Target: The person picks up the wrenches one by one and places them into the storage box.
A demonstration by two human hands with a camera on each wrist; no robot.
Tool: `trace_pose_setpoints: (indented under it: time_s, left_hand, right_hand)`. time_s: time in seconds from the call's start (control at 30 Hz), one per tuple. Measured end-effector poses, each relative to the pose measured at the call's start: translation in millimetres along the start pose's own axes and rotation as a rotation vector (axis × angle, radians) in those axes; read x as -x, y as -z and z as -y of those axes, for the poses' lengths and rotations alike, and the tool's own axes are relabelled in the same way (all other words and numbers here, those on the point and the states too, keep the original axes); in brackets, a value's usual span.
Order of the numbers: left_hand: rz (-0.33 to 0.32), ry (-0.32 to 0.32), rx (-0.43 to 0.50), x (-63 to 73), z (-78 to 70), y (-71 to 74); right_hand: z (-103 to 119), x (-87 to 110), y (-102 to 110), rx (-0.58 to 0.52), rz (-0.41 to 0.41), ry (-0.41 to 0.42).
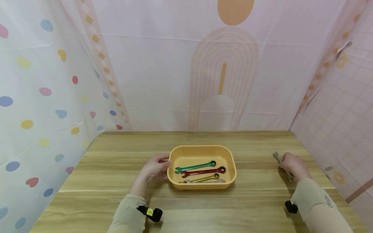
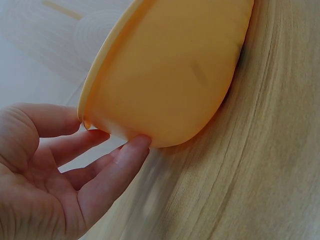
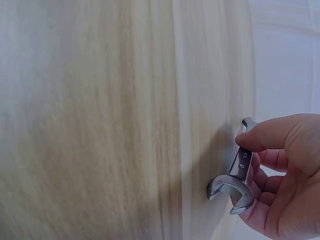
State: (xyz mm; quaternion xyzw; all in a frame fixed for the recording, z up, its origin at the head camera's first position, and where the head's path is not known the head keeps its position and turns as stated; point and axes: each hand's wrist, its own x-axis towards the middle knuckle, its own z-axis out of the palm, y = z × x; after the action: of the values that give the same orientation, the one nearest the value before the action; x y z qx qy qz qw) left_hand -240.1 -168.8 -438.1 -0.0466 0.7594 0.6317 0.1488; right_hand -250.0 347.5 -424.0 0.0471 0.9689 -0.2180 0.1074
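Note:
A yellow plastic bin (image 1: pixel 201 187) stands on the table. My left hand (image 1: pixel 155 166) holds its left end, thumb at the rim and fingers against the outer wall (image 2: pixel 165 75). In the bin lie a green ratchet wrench (image 1: pixel 195 167), a red one (image 1: pixel 202 171) and a gold one (image 1: pixel 204 179). A silver wrench (image 1: pixel 220 181) is partly hidden by the front wall. Off to the right, my right hand (image 1: pixel 295 166) pinches a silver open-end wrench (image 3: pixel 242 162) between thumb and fingers, one open end toward the wrist camera.
The wood-grain table (image 1: pixel 247 210) runs back to a patterned curtain (image 1: pixel 163 81). A dotted curtain (image 1: pixel 58 136) hangs along the left and a checked one (image 1: pixel 349 113) along the right. Dark wrist cameras are strapped on both sleeves.

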Motion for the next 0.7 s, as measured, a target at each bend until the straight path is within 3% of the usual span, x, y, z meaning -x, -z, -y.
trace_pose_setpoints:
  time_s: [0.7]
  left_hand:
    - [-0.006, -0.006, -0.011, -0.3, -0.1, -0.5]
  right_hand:
    - [7.7, -0.3, 0.4, 0.038, -0.034, 0.038]
